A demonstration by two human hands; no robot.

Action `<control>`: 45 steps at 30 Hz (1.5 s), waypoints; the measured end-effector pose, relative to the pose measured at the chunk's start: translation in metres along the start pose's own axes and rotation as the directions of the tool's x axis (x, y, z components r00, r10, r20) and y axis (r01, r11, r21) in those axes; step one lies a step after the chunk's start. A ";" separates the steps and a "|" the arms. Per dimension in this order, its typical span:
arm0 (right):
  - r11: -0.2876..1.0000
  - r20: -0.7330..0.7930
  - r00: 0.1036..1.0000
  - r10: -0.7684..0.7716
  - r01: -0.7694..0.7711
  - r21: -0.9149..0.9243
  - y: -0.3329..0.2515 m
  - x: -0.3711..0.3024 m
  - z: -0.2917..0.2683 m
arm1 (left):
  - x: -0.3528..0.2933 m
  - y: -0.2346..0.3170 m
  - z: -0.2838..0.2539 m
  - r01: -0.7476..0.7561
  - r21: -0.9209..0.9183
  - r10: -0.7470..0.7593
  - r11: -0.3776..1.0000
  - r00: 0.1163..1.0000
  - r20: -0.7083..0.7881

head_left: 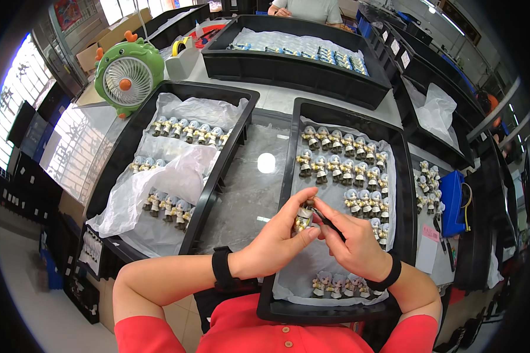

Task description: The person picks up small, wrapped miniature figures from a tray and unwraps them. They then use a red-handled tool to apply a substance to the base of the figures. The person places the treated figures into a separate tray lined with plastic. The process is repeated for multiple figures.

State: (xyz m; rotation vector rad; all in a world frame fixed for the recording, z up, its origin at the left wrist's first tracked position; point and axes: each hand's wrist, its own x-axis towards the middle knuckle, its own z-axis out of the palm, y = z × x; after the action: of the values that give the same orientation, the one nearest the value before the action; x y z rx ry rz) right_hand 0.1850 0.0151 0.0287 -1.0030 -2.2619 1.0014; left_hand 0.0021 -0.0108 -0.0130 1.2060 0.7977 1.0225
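Over the right-hand black tray [411, 176], my left hand [275, 240] is closed around a small figurine [303, 219] with pale and dark parts, largely covered by the fingers. My right hand [359, 244] pinches a slim black tool [330, 225], its tip up against the figurine; the tip's kind is hidden. Rows of similar figurines [335, 141] with pale hair lie on white sheeting in this tray, beyond my hands. A shorter row of figurines [337, 285] lies at its near end, below my hands.
To the left stands another black tray [209, 203] with figurines partly under a white sheet [174, 176]. Beyond are a green fan [126, 76], a tape dispenser [182, 60] and a large tray [288, 66]. At right are loose figurines [428, 188] and a blue bin [452, 203]. Another person [308, 10] sits opposite.
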 end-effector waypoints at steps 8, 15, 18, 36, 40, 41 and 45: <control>0.997 0.023 0.998 0.052 -0.054 0.056 -0.003 0.000 -0.006 | -0.001 0.004 0.000 0.051 0.026 -0.051 0.998 0.999 0.002; 0.988 -0.038 0.994 0.107 -0.102 0.120 0.002 0.000 -0.021 | 0.005 0.017 -0.013 0.167 -0.249 -0.150 0.954 0.985 0.088; 0.940 -0.054 0.989 0.137 -0.113 0.323 0.004 0.000 -0.024 | 0.006 0.024 -0.017 0.229 -0.216 -0.211 0.949 0.972 0.104; 0.634 -0.125 0.990 -0.063 0.136 0.761 0.028 -0.006 -0.037 | 0.007 0.024 -0.019 0.278 -0.319 -0.257 0.906 0.961 0.106; 0.844 -0.232 0.970 -0.073 0.184 0.504 0.004 -0.001 -0.024 | 0.006 0.024 -0.021 0.263 -0.270 -0.234 0.926 0.963 0.134; 0.866 -0.207 0.975 -0.086 0.176 0.468 0.005 -0.004 -0.026 | 0.006 0.025 -0.020 0.263 -0.254 -0.234 0.931 0.962 0.139; 0.934 -0.184 0.955 -0.233 0.273 0.232 -0.001 -0.003 -0.025 | 0.006 0.026 -0.020 0.265 -0.268 -0.247 0.926 0.964 0.097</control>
State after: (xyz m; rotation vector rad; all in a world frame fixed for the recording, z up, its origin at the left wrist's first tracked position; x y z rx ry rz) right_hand 0.2024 0.0227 0.0448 -0.6363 -2.0106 1.0308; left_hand -0.0197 0.0029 0.0082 0.8613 0.7138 0.8452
